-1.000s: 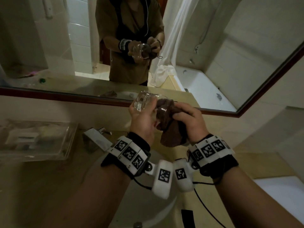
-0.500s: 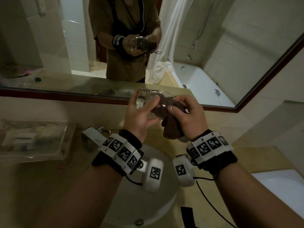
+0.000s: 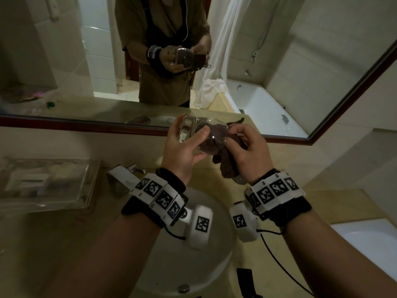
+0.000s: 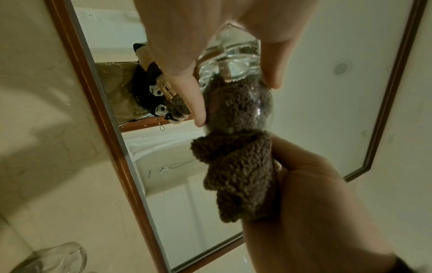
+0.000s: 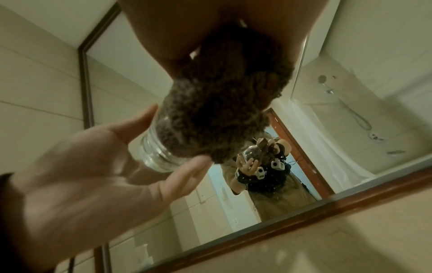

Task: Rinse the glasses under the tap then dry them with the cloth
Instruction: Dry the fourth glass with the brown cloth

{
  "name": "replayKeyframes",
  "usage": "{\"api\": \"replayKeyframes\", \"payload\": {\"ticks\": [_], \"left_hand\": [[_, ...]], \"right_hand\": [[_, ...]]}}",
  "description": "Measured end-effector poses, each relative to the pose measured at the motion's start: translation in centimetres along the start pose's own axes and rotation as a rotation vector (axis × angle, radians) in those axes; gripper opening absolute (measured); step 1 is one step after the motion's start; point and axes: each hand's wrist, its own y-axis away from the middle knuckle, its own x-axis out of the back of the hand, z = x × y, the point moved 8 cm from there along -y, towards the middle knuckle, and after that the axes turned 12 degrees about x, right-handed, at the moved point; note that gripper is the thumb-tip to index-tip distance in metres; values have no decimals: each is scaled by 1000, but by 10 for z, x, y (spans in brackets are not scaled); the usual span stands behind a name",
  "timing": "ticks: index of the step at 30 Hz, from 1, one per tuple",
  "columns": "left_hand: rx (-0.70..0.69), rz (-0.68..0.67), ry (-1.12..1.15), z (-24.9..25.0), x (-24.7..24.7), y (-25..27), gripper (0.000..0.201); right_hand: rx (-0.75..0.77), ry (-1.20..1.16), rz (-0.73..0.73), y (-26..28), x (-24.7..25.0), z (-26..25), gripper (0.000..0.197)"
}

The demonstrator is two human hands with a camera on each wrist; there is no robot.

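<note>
A clear glass (image 3: 193,130) lies on its side in front of the mirror, above the basin, gripped round its thick base by my left hand (image 3: 189,136). A brown cloth (image 3: 225,166) is stuffed into its mouth, and the tail hangs below. My right hand (image 3: 232,136) pinches the cloth at the glass's rim. The left wrist view shows the glass (image 4: 233,61) between thumb and fingers, with the cloth (image 4: 240,166) running into the right hand (image 4: 315,184). The right wrist view shows the cloth (image 5: 222,103) filling the glass (image 5: 154,153), cradled by the left hand (image 5: 93,175).
A white basin (image 3: 214,265) sits below the hands, with a chrome tap (image 3: 122,181) at its back left. A clear tray (image 3: 43,183) stands on the counter to the left. A second glass (image 4: 53,258) stands on the counter by the mirror (image 3: 64,61).
The cloth has gone deeper into the glass. My right hand went from clutching the bunched cloth to pinching it at the rim, and the left hand's grip turned the glass.
</note>
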Motion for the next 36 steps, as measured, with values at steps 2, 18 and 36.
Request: {"api": "replayKeyframes", "payload": {"ticks": [2, 18, 36], "left_hand": [[-12, -13, 10, 2, -3, 0, 58], [-13, -92, 36, 2, -11, 1, 67], [68, -24, -53, 15, -20, 3, 58]], "right_hand": [[20, -21, 11, 1, 0, -1, 13], [-127, -66, -403, 1, -28, 2, 116], [-13, 67, -214, -9, -23, -17, 85]]}}
